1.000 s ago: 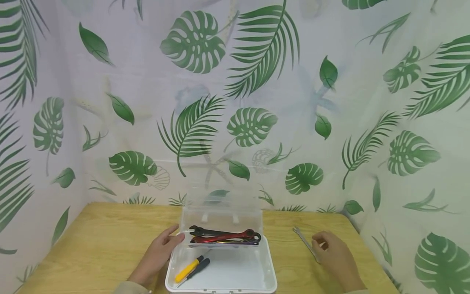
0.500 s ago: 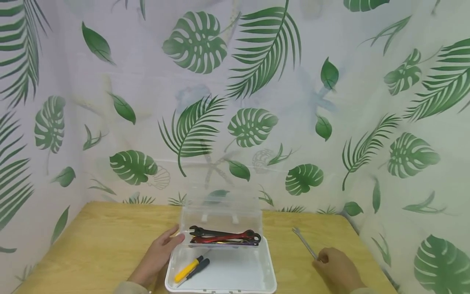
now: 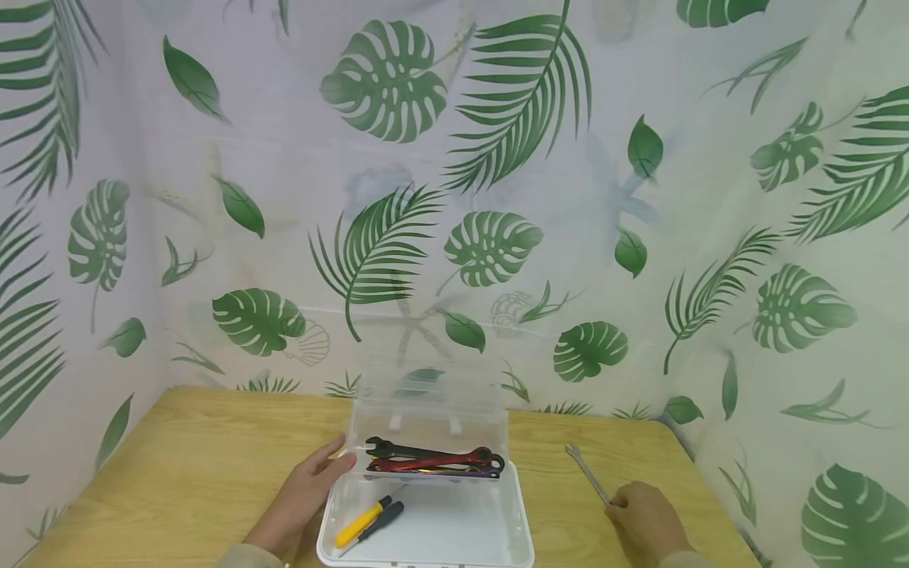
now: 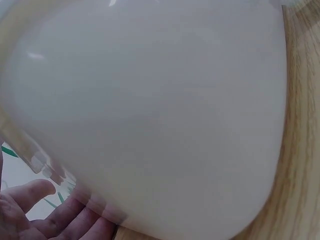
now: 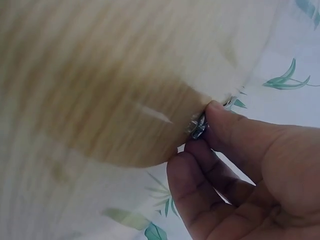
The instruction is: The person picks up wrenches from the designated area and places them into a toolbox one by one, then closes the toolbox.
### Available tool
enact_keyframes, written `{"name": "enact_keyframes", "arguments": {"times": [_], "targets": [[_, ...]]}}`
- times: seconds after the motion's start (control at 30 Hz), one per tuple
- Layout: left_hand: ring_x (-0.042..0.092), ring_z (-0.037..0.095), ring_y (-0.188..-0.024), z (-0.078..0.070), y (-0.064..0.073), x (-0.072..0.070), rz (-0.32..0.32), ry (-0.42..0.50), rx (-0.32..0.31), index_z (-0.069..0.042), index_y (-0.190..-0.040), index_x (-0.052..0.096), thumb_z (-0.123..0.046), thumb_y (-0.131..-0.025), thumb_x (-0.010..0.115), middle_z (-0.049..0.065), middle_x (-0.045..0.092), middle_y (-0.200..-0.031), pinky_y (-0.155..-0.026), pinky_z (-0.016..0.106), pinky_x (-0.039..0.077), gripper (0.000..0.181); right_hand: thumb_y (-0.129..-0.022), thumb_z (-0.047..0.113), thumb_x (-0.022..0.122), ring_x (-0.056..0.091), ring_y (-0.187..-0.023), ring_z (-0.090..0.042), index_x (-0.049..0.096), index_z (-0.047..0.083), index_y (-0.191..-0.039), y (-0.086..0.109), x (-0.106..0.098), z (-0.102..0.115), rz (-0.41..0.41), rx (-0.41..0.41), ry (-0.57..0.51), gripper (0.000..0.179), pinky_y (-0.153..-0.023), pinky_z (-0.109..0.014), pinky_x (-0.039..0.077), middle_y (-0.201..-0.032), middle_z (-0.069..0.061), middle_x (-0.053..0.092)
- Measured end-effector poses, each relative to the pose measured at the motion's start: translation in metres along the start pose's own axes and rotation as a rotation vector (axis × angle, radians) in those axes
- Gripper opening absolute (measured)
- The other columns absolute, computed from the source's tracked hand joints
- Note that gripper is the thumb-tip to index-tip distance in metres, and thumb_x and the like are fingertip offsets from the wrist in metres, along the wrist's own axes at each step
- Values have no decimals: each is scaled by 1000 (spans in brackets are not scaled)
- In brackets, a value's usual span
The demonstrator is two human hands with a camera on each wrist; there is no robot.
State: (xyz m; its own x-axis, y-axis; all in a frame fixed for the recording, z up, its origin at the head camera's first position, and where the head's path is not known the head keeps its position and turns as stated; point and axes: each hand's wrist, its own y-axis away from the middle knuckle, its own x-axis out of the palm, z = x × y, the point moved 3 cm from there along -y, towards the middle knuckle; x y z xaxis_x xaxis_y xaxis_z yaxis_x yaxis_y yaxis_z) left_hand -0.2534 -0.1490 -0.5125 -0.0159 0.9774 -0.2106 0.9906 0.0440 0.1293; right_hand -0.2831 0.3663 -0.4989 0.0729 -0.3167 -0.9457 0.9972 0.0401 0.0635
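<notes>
My left hand (image 3: pixel 301 491) holds the back left corner of a white plastic toolbox (image 3: pixel 521 525). Its thumb lies at the upper edge, and in the left wrist view the fingertips show through the translucent wall. At the right, my right hand (image 3: pixel 645 513) pinches the near end of a silver combination wrench (image 3: pixel 586 472) between thumb and fingers. The wrench's open-jaw end points away toward the wall. Only the pinched end of the wrench shows in the right wrist view, as dark shiny metal between the fingertips (image 5: pixel 216 106).
Black and red wrenches (image 3: pixel 433 459) lie in the box's raised clear tray (image 3: pixel 383 475), its clear lid (image 3: pixel 426 398) standing up behind. Below are a yellow-handled screwdriver (image 3: pixel 362 522) and a black-handled one (image 3: pixel 382 521). The wooden table (image 3: pixel 213 465) meets a leaf-print cloth (image 3: pixel 454 237).
My right hand has moved back toward the near edge and now pinches the near end of the wrench. The left hand and the box stay in place.
</notes>
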Motion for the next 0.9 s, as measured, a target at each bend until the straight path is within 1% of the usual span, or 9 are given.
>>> {"name": "enact_keyframes", "arguments": {"times": [0.2,0.3,0.43,0.53,0.63,0.7,0.77,0.83,0.9], "targets": [[66,30,-114,0,0,0,2,-15,-15,-10,-158,43,-54,-98,65,16,68,-125,-102,56,52,78,-89,13,76,68,-79,-25,75,11,-80,-1,-3,3,5,5,-12,9,-78,-54,57,-83,-4,74],[66,31,-115,1,-1,0,8,-18,-19,-10,-158,42,-55,-97,64,16,67,-127,-101,56,53,79,-89,13,77,68,-79,-25,75,11,-80,0,-3,2,6,5,-10,9,-77,-53,57,-83,-4,74],[66,31,-115,3,-4,0,12,-7,-20,-10,-158,42,-56,-97,65,17,67,-129,-101,56,53,80,-91,15,76,64,-76,-21,70,9,-82,-2,-2,1,-7,11,-25,12,-73,-48,57,-80,0,69],[66,31,-115,2,-5,0,10,18,-23,-10,-158,42,-57,-96,66,19,65,-130,-100,55,54,82,-92,17,74,60,-74,-19,66,7,-84,-6,-3,-1,3,21,-43,15,-70,-44,55,-80,0,66],[66,31,-114,2,-5,0,6,42,-27,-10,-158,42,-56,-95,67,20,65,-131,-98,54,55,82,-93,14,72,57,-74,-19,63,6,-85,-9,-6,0,15,13,-55,15,-68,-40,53,-80,0,63],[66,30,-113,1,-4,1,-1,46,-34,-10,-158,43,-57,-94,68,19,65,-130,-99,54,55,83,-93,12,68,56,-74,-19,60,7,-85,-9,-8,0,6,2,-52,12,-68,-39,52,-79,0,62],[66,30,-112,2,-4,2,-5,41,-40,-11,-157,44,-59,-94,67,18,65,-130,-99,54,54,83,-93,10,64,59,-78,-21,58,7,-87,-9,-9,0,-9,-9,-65,9,-71,-41,54,-83,-2,63],[66,30,-112,3,-3,2,-8,33,-50,-11,-157,44,-61,-93,67,18,65,-130,-100,55,54,85,-95,9,61,64,-84,-25,61,3,-96,-9,-11,0,-24,-20,-87,6,-77,-46,57,-89,-5,67],[66,30,-112,4,-3,2,-12,30,-56,-11,-157,43,-62,-93,66,19,65,-130,-99,56,54,85,-97,9,60,68,-91,-30,64,-1,-109,-10,-11,2,-29,-26,-118,16,-82,-53,58,-98,-11,71]]}}
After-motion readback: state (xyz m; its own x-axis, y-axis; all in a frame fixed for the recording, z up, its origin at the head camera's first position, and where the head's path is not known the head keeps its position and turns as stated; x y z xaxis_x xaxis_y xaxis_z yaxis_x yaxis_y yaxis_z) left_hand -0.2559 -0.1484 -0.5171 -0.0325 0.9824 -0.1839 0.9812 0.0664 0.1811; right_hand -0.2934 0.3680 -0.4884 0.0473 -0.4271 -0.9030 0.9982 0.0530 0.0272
